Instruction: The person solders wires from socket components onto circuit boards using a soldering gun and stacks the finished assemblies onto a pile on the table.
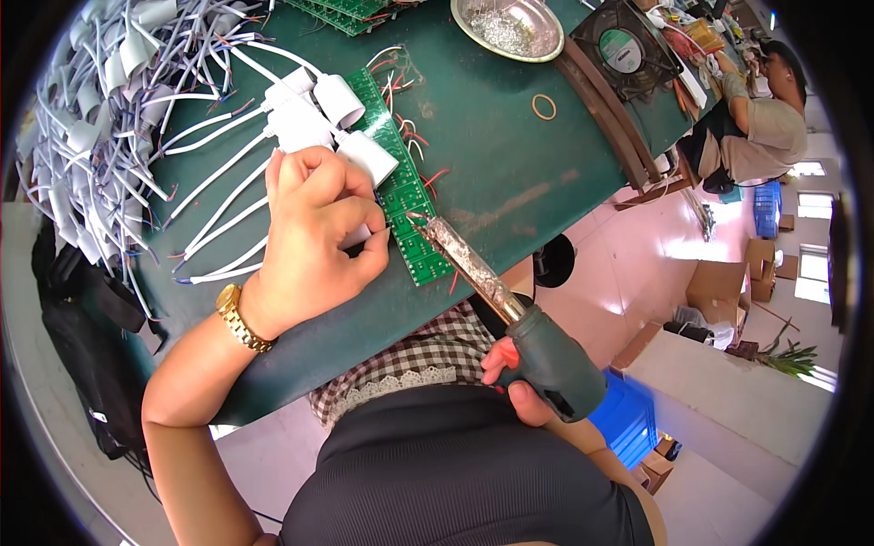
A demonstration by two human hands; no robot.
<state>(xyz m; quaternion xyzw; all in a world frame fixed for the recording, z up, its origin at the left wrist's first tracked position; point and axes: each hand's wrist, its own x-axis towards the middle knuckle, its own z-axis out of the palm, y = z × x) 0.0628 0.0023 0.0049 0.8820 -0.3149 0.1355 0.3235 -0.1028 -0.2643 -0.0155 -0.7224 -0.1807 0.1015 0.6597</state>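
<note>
My left hand (319,223), a gold watch (238,318) on its wrist, is closed in a pinch at the edge of a green circuit board strip (401,173). A white plastic cap (357,235) shows in part between its thumb and fingers; the rest is hidden. My right hand (519,382) grips the dark handle of a soldering iron (473,271). The iron's tip meets or hovers just above the board beside my left fingertips; I cannot tell which. Several white cylindrical caps with cables (339,100) sit along the board's left edge. Red and white wires (410,132) stick out from its right side.
A large heap of white capped cables (100,118) covers the table's left. Behind lie more green boards (346,11), a metal bowl (510,32) of wire bits and a black fan (624,50). A rubber band (543,107) lies nearer. Another person (760,118) sits at far right.
</note>
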